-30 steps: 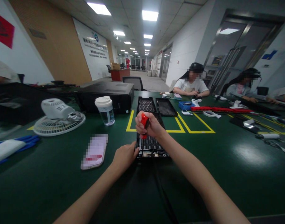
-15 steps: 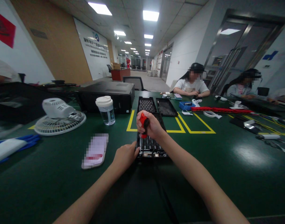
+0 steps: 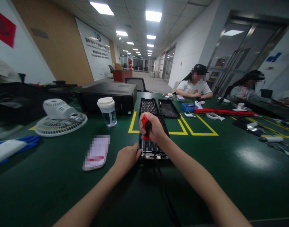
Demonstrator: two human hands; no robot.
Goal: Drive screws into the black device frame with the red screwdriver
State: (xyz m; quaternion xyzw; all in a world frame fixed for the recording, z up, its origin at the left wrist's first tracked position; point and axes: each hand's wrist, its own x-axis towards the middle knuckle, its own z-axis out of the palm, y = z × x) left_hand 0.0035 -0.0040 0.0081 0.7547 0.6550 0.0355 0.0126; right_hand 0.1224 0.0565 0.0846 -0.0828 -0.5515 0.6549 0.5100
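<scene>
My right hand (image 3: 152,126) is wrapped round the red and black handle of a screwdriver (image 3: 145,136), held nearly upright with its shaft pointing down. Beneath it lies an opened black device housing (image 3: 152,145) with rows of dark rounded shapes inside and small parts along its near end. The screwdriver's tip is too small to make out against the left side of the housing. At that left edge, my left hand (image 3: 129,157) grips the housing near its front corner, thumb toward the near end. A black cable (image 3: 162,186) runs from the housing toward me.
Beyond the housing lie a black perforated panel (image 3: 148,106) and a shallow black cover (image 3: 169,108). To the left are a phone (image 3: 97,153), a lidded cup (image 3: 107,112), a white fan (image 3: 60,118) and a large black case (image 3: 106,97). A blue tray (image 3: 189,107) sits right, near a seated person.
My right hand and the screwdriver show only a slight turn of the grip. My left hand and the housing stay in the same place.
</scene>
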